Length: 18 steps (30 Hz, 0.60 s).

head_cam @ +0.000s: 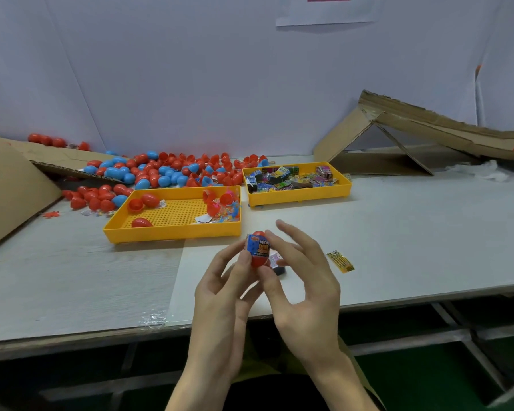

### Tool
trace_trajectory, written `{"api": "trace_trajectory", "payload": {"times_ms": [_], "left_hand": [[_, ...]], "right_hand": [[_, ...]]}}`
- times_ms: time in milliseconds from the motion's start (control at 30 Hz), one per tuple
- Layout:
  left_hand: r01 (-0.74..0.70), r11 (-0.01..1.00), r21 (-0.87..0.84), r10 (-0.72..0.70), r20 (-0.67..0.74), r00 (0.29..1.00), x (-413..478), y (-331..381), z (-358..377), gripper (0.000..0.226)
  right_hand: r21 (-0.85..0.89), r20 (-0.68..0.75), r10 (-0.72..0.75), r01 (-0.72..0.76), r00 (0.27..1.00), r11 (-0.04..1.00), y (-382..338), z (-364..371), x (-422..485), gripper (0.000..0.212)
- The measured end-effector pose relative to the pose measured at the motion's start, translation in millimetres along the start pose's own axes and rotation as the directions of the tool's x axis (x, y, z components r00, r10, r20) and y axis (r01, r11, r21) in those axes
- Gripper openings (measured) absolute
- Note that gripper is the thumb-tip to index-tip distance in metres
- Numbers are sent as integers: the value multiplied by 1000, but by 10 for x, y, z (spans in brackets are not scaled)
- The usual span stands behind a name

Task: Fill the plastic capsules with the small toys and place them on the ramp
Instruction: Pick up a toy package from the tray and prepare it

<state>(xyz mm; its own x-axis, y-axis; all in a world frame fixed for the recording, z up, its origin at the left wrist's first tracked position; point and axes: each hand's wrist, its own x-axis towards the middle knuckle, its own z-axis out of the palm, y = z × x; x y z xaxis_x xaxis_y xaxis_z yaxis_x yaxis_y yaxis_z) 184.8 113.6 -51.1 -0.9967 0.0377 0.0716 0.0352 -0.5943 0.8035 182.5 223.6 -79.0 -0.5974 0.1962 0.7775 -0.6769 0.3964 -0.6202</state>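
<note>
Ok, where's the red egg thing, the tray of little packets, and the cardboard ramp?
red capsule (258, 261), head view, on its lower red shell.
yellow tray of packets (297, 197), head view, on the front wall.
cardboard ramp (445, 130), head view, on the sloping board.

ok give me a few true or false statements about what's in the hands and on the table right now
1. The left hand and right hand together hold one red capsule with a blue packet against it. True.
2. The packet tray is the one closest to the person. False: it sits farther back on the right. The nearer tray holds a few red capsule pieces and bits.
3. The pile of capsules behind the trays is red and blue. True.
4. The yellow packet lies in a tray. False: it lies on the table, right of the hands.
</note>
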Motion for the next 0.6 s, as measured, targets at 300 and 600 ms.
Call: {"api": "trace_trajectory", "payload": {"times_ms": [300,600], "left_hand": [[-44,999,-19,41,-130,991,-92,-36,151,32],[-99,995,-9,95,-201,975,-151,-15,253,37]], "right_hand": [[19,-41,-89,90,995,996,41,-21,-12,37],[69,-99,-110,117,989,991,53,6,-31,36]]}}
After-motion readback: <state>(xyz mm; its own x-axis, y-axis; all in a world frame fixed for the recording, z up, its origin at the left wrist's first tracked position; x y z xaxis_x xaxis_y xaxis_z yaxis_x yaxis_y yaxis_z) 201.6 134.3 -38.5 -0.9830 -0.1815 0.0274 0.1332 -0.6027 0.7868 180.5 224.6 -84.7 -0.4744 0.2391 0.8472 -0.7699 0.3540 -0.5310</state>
